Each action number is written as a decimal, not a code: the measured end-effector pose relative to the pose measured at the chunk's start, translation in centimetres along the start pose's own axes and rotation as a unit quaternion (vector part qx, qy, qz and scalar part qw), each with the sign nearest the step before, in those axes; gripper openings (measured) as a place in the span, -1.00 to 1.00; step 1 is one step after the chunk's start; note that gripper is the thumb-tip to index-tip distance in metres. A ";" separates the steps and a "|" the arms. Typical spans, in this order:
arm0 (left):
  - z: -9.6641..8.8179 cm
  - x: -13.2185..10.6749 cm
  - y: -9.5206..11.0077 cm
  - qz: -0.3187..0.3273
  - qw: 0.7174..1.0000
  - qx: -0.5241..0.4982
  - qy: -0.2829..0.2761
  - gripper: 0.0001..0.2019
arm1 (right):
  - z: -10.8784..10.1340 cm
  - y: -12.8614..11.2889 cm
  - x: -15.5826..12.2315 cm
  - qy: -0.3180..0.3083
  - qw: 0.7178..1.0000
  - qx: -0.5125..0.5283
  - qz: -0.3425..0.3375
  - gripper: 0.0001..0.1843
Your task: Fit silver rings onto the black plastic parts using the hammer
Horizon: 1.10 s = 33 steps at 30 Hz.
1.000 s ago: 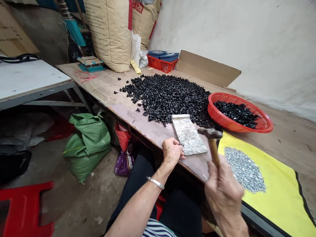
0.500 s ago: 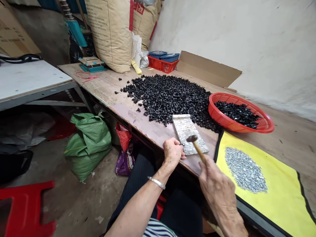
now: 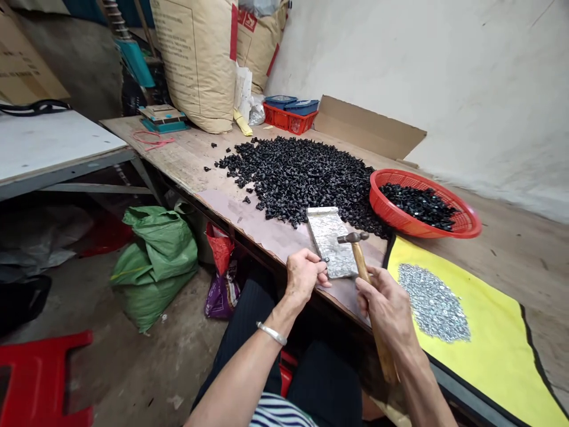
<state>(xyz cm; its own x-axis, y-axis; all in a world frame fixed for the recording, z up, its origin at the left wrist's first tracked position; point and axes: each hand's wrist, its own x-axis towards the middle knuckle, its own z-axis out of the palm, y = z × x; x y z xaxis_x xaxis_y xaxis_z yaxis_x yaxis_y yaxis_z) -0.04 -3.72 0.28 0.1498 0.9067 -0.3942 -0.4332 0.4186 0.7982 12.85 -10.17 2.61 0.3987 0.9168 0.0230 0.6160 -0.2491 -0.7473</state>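
Hammer (image 3: 358, 252) stands more upright than a moment ago, right hand (image 3: 386, 309) fingers clamped on its handle, left hand (image 3: 303, 276) fingers pinching a small black piece (image 3: 326, 260) at a metal plate's (image 3: 326, 237) edge.

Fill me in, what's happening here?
A person's right hand holds a wooden-handled hammer above a speckled grey plate, while the left hand pinches a small black part at the plate's edge. A heap of black parts lies beyond, beside a red basket holding more; small silver parts lie on a yellow mat.
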 end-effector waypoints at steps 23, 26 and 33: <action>-5.1 -1.9 -1.1 0.017 0.991 -0.130 -0.004 -0.82 | 6.3 -3.8 0.3 -0.049 0.950 -0.234 -0.200 -0.70; -5.8 -2.2 -1.2 0.016 0.993 -0.119 0.012 -0.82 | 7.9 -5.2 1.1 -0.079 0.950 -0.256 -0.162 -0.76; -6.5 -2.4 -0.8 0.013 0.996 -0.086 0.018 -0.82 | 8.6 -5.2 2.1 -0.094 0.968 -0.188 -0.138 -0.87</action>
<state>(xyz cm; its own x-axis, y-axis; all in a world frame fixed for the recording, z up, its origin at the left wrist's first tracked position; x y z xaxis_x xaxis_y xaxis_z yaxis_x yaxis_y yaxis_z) -5.80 -6.56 -2.37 0.1060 0.9131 -0.3937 -0.5823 0.3779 0.7198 4.69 -4.29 0.83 0.0747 0.9964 0.0402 0.8994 -0.0499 -0.4342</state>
